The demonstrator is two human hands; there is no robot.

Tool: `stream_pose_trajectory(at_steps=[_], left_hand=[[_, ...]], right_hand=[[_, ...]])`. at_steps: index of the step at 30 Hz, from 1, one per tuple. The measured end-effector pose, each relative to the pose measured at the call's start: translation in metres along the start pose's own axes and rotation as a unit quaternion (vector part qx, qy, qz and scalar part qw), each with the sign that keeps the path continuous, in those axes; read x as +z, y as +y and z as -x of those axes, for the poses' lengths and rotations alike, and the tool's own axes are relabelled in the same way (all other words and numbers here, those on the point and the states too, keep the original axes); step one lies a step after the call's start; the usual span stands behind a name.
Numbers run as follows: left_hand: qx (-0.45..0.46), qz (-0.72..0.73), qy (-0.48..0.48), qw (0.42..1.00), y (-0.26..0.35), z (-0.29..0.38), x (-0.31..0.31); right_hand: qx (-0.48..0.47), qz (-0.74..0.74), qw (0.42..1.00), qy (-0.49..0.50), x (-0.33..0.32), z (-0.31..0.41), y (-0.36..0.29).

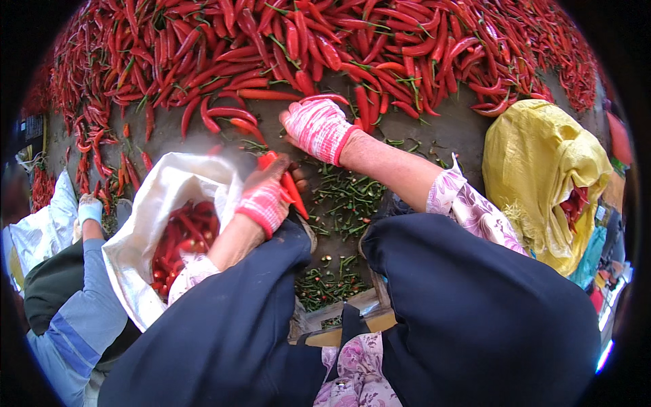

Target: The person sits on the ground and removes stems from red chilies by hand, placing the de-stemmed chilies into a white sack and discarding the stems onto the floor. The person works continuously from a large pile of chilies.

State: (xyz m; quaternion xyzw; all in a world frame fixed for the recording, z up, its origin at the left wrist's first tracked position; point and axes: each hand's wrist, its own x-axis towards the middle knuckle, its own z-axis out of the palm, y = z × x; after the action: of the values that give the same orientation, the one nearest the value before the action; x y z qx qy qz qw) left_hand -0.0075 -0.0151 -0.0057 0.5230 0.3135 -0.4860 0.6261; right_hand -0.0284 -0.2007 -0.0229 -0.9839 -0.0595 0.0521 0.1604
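My left hand [267,198], in a red-and-white knit glove with darkened fingers, grips a few red chili peppers [295,196]. It is beside the mouth of a white woven sack [124,254], which holds many red chilies [185,236]. Farther forward, my right hand [320,127] wears a similar glove and is at the near edge of a large heap of red chilies [315,46]. One chili [328,97] lies along its far side. The right fingers look curled, but whether they hold anything is hidden.
Cut green stems [346,196] litter the ground between my knees. At right stands a yellow woven sack [534,178] with chilies showing through an opening. On the left, another person's gloved hand [90,208] is near the heap, with a white sack [46,234] beside them.
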Motion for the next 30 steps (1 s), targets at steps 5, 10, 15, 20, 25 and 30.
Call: stream_pose_trajectory(at_steps=[5,10,15,20,25,30], left_hand=[[0.031,-0.018,-0.068,0.997,-0.002,-0.003,0.008],[-0.031,-0.051,-0.226,0.972,0.002,0.016,0.021],[-0.043,-0.153,-0.244,0.956,0.009,0.034,0.03],[-0.04,-0.21,-0.295,0.931,0.015,0.048,0.037],[-0.036,-0.155,-0.291,0.943,0.019,0.052,0.037],[-0.059,-0.031,-0.245,0.967,0.018,0.037,0.027]], right_hand=[[0.09,-0.201,0.975,-0.007,0.008,0.038,0.004],[0.27,-0.652,0.707,0.048,-0.002,0.08,-0.024],[0.304,-0.731,0.611,0.027,-0.032,0.09,-0.038],[0.284,-0.826,0.487,-0.023,-0.035,0.114,-0.024],[0.315,-0.638,0.697,-0.092,-0.026,0.137,-0.016],[0.119,-0.437,0.847,-0.278,-0.043,0.141,0.002]])
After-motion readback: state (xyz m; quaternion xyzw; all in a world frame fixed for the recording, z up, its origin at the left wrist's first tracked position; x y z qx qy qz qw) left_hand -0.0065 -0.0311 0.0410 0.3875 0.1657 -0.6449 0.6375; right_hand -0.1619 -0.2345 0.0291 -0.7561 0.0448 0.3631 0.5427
